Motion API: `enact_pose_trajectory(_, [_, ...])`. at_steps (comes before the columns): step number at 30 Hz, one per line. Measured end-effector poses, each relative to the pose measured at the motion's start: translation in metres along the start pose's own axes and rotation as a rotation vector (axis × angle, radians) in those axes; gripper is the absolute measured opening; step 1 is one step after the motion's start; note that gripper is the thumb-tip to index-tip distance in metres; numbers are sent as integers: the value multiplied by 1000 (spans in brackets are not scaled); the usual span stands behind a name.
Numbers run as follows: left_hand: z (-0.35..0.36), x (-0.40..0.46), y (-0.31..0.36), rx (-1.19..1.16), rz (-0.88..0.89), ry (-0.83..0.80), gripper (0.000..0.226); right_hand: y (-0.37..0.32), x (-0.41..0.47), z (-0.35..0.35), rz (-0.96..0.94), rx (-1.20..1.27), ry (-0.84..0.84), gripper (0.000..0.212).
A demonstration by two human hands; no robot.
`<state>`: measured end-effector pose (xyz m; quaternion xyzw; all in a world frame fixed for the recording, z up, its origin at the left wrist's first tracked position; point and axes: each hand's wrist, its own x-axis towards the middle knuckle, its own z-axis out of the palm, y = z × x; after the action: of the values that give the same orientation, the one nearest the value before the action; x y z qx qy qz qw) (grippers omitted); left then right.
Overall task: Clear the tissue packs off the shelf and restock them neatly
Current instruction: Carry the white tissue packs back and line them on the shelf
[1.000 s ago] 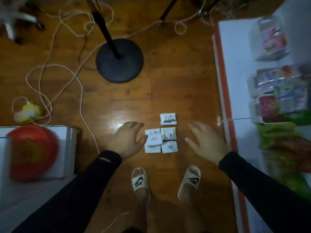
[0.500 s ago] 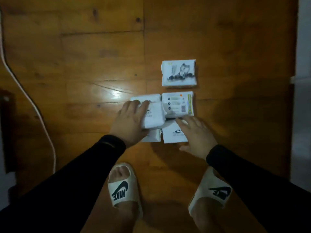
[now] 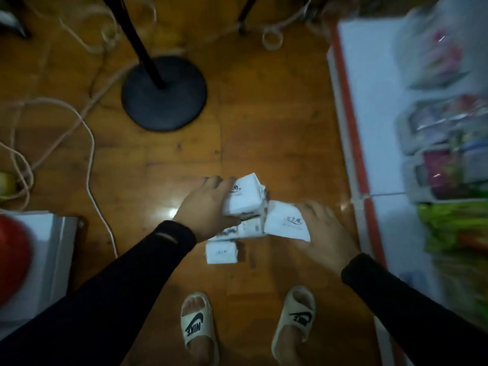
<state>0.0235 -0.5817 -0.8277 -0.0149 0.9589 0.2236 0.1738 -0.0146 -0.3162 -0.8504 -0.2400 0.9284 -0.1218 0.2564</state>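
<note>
Below, the wooden floor (image 3: pixel 264 101) is glossy, made of brown planks, and it reflects a small light spot. The left hand (image 3: pixel 208 207) is closed around a bundle of tissue packs (image 3: pixel 244 196): soft, white, rectangular packets in smooth plastic wrap with dark print. The top pack of this bundle is tilted, its long axis pointing to about 1 o'clock. How many packs the bundle has I cannot tell. The right hand (image 3: pixel 324 233) grips a single tissue pack (image 3: pixel 286 223) by its right edge, fingers curled under it; the printed face looks up and the long axis runs toward about 10 o'clock, so its left corner touches the bundle. Both are lifted above the floor. One more small pack (image 3: pixel 221 251) lies flat on the floor at 6 o'clock from the bundle, its long axis from 9 to 3 o'clock. At 3 o'clock stands a white shelf (image 3: pixel 375 128) with an orange-red edge, carrying blurred colourful packets. At 11 o'clock is a round black stand base (image 3: pixel 163 101), matte, with pale cords (image 3: pixel 89 143) looping near it.
</note>
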Motion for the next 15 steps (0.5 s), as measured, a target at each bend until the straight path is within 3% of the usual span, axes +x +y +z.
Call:
enact_pose_trajectory(8, [-309, -53, 172, 111, 256, 137, 82, -61, -148, -310, 109, 40, 486, 74])
enact_pose_trajectory(15, [-470, -106, 321, 171, 575, 257, 88, -102, -318, -483, 181, -87, 802, 71])
